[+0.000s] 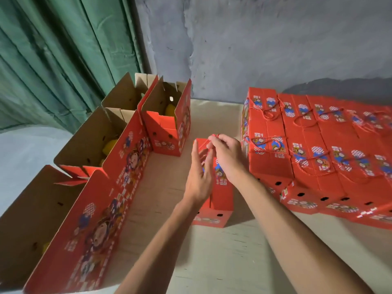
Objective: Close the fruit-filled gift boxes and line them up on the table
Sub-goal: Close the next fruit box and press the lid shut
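Here, at the centre of the frame, a closed red gift box (220, 194) stands on the pale table (222, 262), set apart from the rest so that both hands can work on its top. The right hand (228, 158) reaches over the box and pinches the red-and-white cord handle (214, 136) between curled fingertips, a narrow grip that appears meant to tidy the cord or thread it through the lid. The left hand (199, 175) hovers against the box's left side with fingers straight and loosely spread, holding nothing; it seems placed to steady the box while the cord is handled, though whether it touches the cardboard cannot be told.

To the right of the frame, the finished boxes (318, 149) sit packed edge to edge in rows against the grey wall (275, 49), cords lying on their lids; this box probably joins them next. Along the left edge, open boxes (165, 128) wait with flaps upright, and yellow fruit (108, 146) shows inside. A green curtain (53, 60) hangs in the upper left.
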The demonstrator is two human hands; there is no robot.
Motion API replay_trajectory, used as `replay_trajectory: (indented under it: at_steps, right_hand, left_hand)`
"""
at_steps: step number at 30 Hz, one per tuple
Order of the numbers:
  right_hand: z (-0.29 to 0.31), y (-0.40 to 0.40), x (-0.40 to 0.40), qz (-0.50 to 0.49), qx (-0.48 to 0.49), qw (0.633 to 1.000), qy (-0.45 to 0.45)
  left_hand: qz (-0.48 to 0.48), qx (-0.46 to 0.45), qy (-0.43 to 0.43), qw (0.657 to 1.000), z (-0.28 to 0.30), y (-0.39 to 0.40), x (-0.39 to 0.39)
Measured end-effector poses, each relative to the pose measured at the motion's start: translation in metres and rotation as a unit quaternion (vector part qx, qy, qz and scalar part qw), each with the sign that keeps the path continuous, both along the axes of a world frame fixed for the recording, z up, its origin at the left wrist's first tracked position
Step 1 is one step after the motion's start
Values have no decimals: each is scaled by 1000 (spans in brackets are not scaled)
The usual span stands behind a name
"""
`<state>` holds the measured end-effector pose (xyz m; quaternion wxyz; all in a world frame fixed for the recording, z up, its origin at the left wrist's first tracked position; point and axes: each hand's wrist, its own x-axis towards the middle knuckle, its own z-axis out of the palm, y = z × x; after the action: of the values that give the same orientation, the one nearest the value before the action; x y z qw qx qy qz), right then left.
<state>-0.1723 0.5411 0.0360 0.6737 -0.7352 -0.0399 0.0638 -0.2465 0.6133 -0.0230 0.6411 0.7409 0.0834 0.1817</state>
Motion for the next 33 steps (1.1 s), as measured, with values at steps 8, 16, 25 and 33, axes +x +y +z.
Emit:
replay_trajectory:
  at_steps: [8,16,25,33]
  right_hand:
    - [4,18,91,-18,-6,1000,-17]
    - [10,3,196,-5,-45,997,-64]
    - [17,0,321,-18,-72,993,-88]
    - [6,2,397,-69,-109,989,-79]
  left_hand:
    - [-7,305,50,951,-36,8,55]
    - [-4,327,38,944,-47,-1,172]
    - [-3,340,22,940,-55,7,323]
    - [-15,320,-2,947,-62,16,416]
